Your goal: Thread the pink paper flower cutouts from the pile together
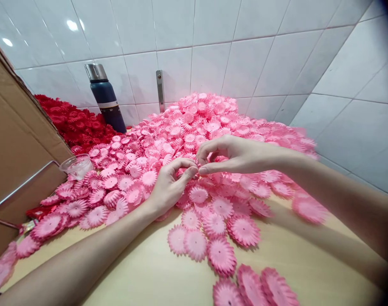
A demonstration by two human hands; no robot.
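Both hands met over the middle of the tabletop (156, 272), just above the near slope of a big heap of pink flowers (197, 127). The left hand (168, 187) had thumb and forefinger curled closed, and the right hand (235, 155) pinched its fingertips against them; whatever small piece sat between them was hidden. Loose pink flowers lay scattered toward the near edge. At the far left, red flowers (73, 121) were piled against the tiled wall beside a dark bottle (106, 100), a clear cup (77, 165) and a cardboard box (15, 148).
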